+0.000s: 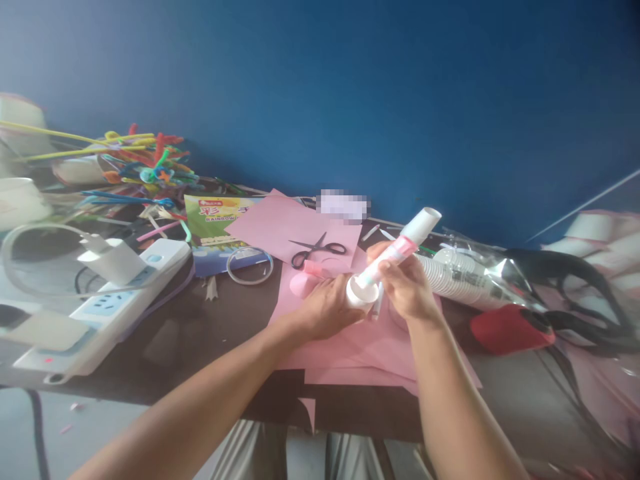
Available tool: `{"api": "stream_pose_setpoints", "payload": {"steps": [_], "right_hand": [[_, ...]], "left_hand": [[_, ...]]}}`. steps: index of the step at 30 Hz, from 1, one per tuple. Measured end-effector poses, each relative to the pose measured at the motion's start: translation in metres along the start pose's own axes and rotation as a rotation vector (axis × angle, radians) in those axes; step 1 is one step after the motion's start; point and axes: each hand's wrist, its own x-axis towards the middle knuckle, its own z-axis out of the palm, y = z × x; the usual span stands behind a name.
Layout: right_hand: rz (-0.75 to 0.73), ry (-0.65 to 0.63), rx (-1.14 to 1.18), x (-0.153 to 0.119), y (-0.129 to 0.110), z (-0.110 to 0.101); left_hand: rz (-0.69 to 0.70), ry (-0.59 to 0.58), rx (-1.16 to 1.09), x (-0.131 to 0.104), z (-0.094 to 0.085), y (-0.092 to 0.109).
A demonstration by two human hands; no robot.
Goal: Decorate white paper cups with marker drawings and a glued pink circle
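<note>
My left hand (323,303) is closed round a white paper cup (354,298), whose open mouth faces up towards me. A large glue stick (421,227), white with a pink band, is gripped in my right hand (406,283); its lower end meets the cup's rim, and I cannot tell whether it reaches inside. Beside my left fingers lies a small pink cap-like piece (313,268) and a rounded pink paper piece (300,285). Under both hands spread several pink paper sheets (345,370). Black-handled scissors (319,250) rest on the paper beyond my left hand.
On the left are a white power strip (113,303) with a plugged-in charger, and a bunch of coloured pipe cleaners (150,163). A colourful paper pack (213,230) and a clear ring (250,267) lie nearer. To the right, stacked paper cups (463,280) sit in plastic by a red object (510,330).
</note>
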Motion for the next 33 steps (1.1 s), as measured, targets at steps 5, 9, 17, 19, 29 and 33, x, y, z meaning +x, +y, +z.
{"api": "stream_pose_setpoints", "payload": {"steps": [5,9,17,19,29,33], "right_hand": [[-0.016,0.194,0.290,0.005,0.001,-0.014],[0.039,0.169,0.319,0.005,0.004,-0.014],[0.021,0.042,-0.095,-0.001,0.001,0.001],[0.004,0.002,-0.199,-0.001,-0.002,0.005],[-0.009,0.076,0.055,0.000,0.001,-0.006],[-0.048,0.084,-0.059,0.002,0.003,-0.002]], "left_hand": [[-0.187,-0.070,-0.133,0.000,-0.008,0.006],[-0.262,-0.095,-0.201,0.001,-0.014,0.012],[-0.235,-0.086,-0.196,0.000,-0.008,0.006],[-0.230,-0.082,-0.214,-0.001,-0.005,0.004],[-0.166,-0.036,-0.190,-0.001,0.000,-0.001],[-0.182,-0.051,-0.192,0.000,0.001,-0.001]]}}
